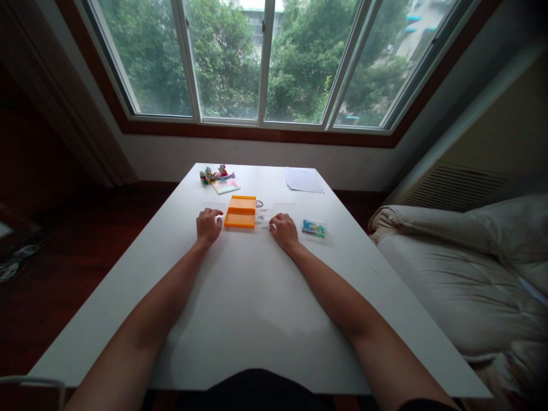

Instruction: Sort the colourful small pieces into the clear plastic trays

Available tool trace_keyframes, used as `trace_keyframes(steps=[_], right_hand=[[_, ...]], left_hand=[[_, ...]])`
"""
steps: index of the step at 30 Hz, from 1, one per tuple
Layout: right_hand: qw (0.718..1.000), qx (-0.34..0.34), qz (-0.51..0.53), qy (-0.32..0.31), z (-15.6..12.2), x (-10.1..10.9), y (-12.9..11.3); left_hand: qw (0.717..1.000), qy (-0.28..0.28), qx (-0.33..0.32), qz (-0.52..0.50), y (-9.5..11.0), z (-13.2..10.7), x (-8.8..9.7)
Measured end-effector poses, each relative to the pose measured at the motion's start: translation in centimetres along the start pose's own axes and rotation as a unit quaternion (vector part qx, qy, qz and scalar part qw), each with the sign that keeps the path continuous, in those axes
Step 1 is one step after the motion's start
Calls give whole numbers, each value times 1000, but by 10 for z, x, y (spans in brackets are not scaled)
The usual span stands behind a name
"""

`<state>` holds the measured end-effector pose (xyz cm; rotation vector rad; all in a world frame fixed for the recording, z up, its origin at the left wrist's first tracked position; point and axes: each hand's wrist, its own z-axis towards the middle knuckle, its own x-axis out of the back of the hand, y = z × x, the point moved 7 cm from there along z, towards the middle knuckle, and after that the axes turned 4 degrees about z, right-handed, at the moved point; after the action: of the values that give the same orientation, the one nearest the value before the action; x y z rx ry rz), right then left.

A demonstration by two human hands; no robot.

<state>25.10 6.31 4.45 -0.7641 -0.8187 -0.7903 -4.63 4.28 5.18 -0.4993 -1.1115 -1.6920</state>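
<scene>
An orange plastic case (240,212) lies on the white table (252,297), a little beyond my hands. My left hand (208,225) rests on the table just left of the case, fingers curled down with the tips near a clear flat piece (213,206). My right hand (283,230) rests to the right of the case, fingers bent, touching a small clear packet (262,218). Whether either hand grips anything is hard to make out.
A clear bag with blue and green contents (314,228) lies right of my right hand. A small colourful toy build and a card (219,178) sit at the far left, a sheet of paper (303,179) at the far right. A padded seat (466,268) adjoins the table's right edge.
</scene>
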Motion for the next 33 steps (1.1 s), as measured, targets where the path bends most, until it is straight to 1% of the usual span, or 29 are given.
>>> trace_keyframes(steps=[3, 6, 8, 13, 16, 22, 27, 33], right_hand=[[1000, -5, 7, -10, -1, -2, 4], [1000, -5, 13, -12, -1, -4, 5], [1000, -6, 15, -14, -1, -6, 5], [1000, -10, 24, -18, -1, -11, 6], [999, -22, 30, -15, -1, -12, 9], [998, -44, 29, -28, -1, -14, 13], [997, -52, 28, -42, 2, -18, 14], [998, -49, 40, -31, 3, -23, 14]], left_hand=[[998, -50, -29, -2, -17, 7, -5], [994, -86, -61, -20, -23, 8, -12], [992, -98, -78, -34, -22, 7, -14], [987, -105, -103, -65, -15, 3, -19], [983, -119, -125, -60, -9, 0, -23], [982, -111, -148, -27, -7, 0, -28], [981, -96, -168, 28, -5, 0, -28], [979, -81, -172, 70, -1, 1, -28]])
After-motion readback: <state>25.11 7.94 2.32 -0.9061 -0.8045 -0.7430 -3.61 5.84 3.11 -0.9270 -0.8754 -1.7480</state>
